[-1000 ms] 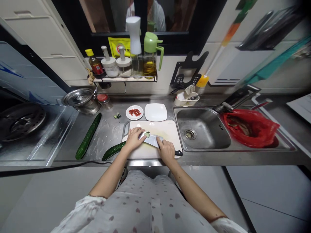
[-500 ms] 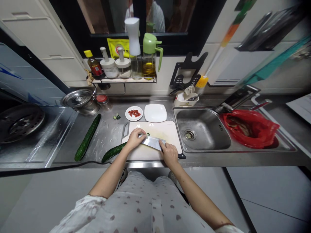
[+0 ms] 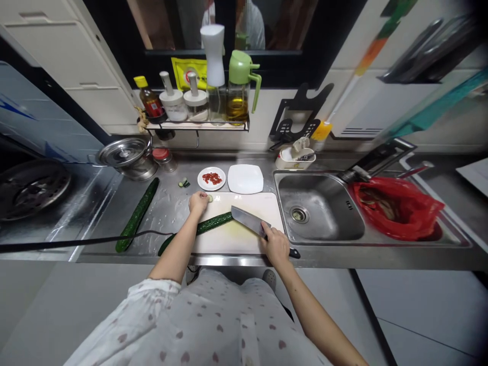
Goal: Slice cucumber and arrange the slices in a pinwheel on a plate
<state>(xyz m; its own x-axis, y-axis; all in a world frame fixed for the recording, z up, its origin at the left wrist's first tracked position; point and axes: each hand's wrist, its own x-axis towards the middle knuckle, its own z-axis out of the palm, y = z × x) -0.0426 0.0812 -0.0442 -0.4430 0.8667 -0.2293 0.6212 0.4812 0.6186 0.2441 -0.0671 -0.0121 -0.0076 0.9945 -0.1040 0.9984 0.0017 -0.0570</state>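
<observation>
My left hand (image 3: 199,204) pinches slice (image 3: 210,199), board's (image 3: 263,203) far-left corner | right hand (image 3: 276,245) grips knife (image 3: 247,221) | cucumber (image 3: 214,222): likely firm, slippery; hold mid-length

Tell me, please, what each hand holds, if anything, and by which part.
The right hand holds the knife by its handle, with fingers reaching the blade's rear. The left hand appears to pinch a slice by its edge.
</observation>
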